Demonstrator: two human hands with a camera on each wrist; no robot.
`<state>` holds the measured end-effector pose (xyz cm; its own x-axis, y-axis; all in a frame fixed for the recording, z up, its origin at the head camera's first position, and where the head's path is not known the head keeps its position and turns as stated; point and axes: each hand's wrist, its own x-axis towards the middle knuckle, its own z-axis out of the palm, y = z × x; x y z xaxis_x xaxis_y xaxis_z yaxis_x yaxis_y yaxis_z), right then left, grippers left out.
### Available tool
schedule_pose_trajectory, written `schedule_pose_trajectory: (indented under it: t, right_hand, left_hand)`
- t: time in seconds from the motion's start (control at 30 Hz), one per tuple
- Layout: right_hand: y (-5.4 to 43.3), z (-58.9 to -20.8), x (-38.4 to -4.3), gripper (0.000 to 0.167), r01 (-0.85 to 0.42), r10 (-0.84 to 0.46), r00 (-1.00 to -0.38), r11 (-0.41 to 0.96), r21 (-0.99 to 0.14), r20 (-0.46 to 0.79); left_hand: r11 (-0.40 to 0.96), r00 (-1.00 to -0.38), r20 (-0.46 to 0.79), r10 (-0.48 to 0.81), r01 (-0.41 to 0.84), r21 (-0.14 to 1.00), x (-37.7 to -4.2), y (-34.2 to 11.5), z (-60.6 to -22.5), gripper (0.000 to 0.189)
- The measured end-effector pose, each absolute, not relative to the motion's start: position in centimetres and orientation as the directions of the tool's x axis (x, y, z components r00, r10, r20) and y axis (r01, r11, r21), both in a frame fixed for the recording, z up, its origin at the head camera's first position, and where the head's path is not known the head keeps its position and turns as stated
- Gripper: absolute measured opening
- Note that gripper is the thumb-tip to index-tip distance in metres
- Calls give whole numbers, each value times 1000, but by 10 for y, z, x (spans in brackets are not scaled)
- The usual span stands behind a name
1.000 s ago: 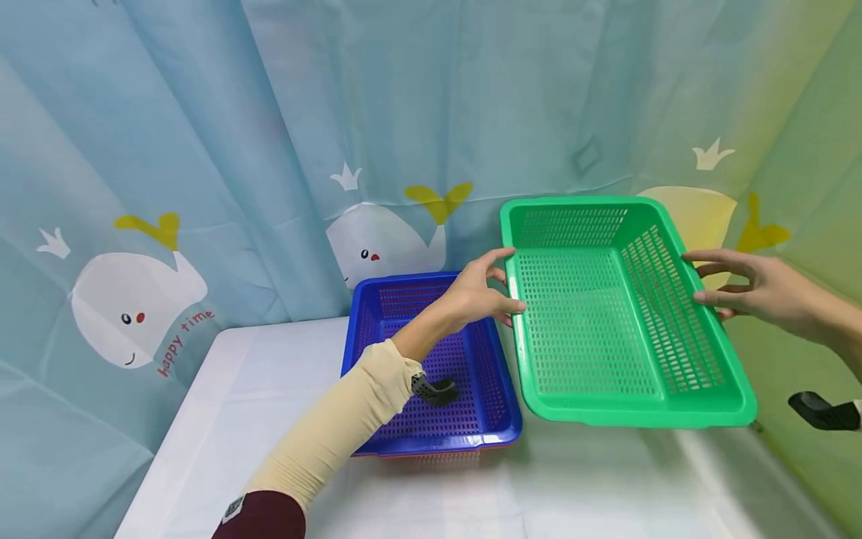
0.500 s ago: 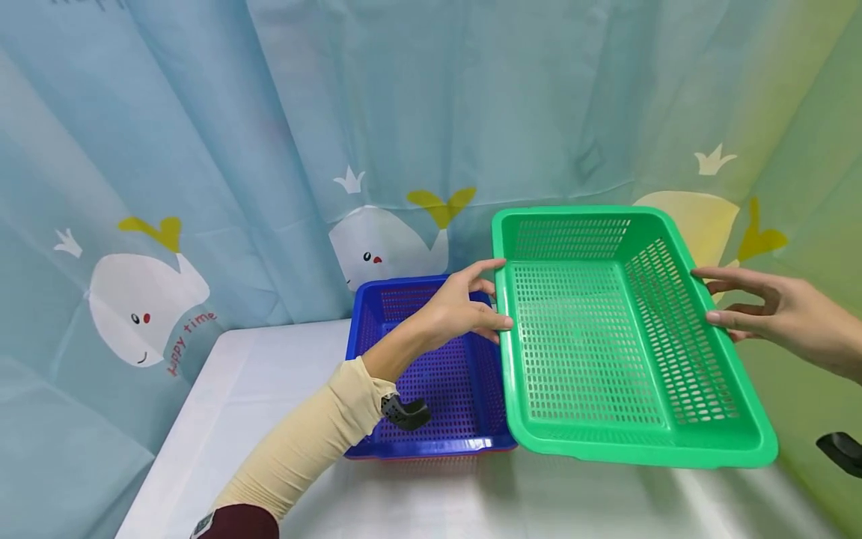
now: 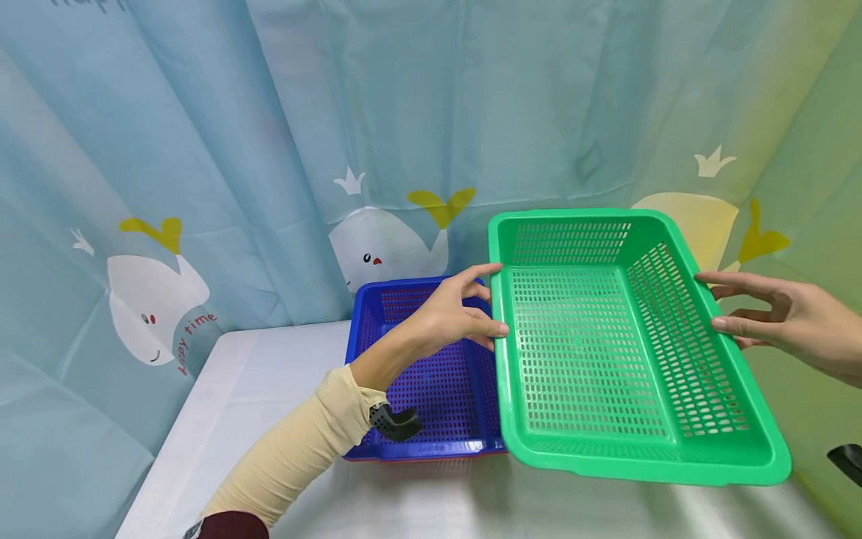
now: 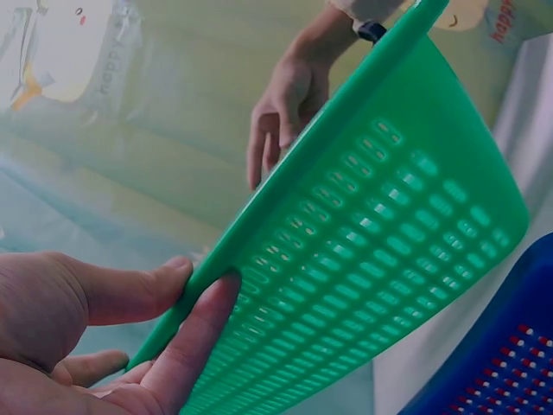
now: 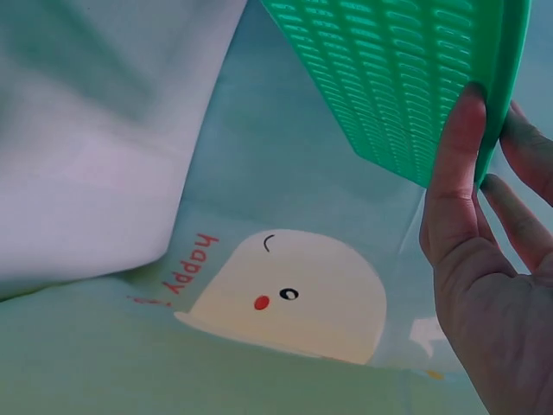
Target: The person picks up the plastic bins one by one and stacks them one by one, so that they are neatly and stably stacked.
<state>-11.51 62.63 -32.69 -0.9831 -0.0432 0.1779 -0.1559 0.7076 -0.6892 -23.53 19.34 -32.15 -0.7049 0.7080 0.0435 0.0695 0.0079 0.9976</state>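
Note:
A green perforated plastic basket (image 3: 579, 337) is held up in the air, tilted so its inside faces the head view; nothing lies in it. My left hand (image 3: 447, 314) pinches its left rim between thumb and fingers, as the left wrist view also shows on the basket wall (image 4: 363, 225). On the opposite side, my right hand (image 3: 791, 318) pinches the right rim; in the right wrist view its fingers (image 5: 458, 173) press the outside of the wall. Below and left, a blue basket (image 3: 424, 449) stands on the table, partly hidden by my left arm and the green basket.
Under the blue basket a red edge (image 3: 431, 461) shows, apparently another basket nested there. A white-covered table (image 3: 269, 367) extends left and in front. Whale-print curtains (image 3: 539, 112) close off the back and both sides.
Both hands have brought the green basket slightly lower and nearer, and it appears larger. The grips stay on the same rims. The blue basket has not moved on the table.

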Motion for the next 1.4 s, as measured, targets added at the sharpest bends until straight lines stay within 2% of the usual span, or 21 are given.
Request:
schedule_pose_trajectory:
  t: [0.4,0.87,1.03,1.13,1.4]
  right_hand:
    - [628,-326,-115,66,-127,-31,-987,741,-660,155]
    - [566,-308,-146,62,-220,-141,-975,675,-704,170]
    - [544,-307,-160,62,-265,-187,-964,608,-748,190]
    - [531,-306,-166,62,-259,-213,-963,563,-785,166]
    - [512,-304,-178,63,-250,-224,-963,546,-799,148]
  left_hand:
    - [1,-686,70,724,103,995,-240,192,-324,90]
    - [65,-749,54,660,128,990,-243,126,-313,90]
    - [106,-773,53,632,155,982,-242,101,-307,91]
    - [132,-789,51,612,165,977,-241,88,-305,91]
    - [161,-808,29,589,153,975,-243,67,-306,91]
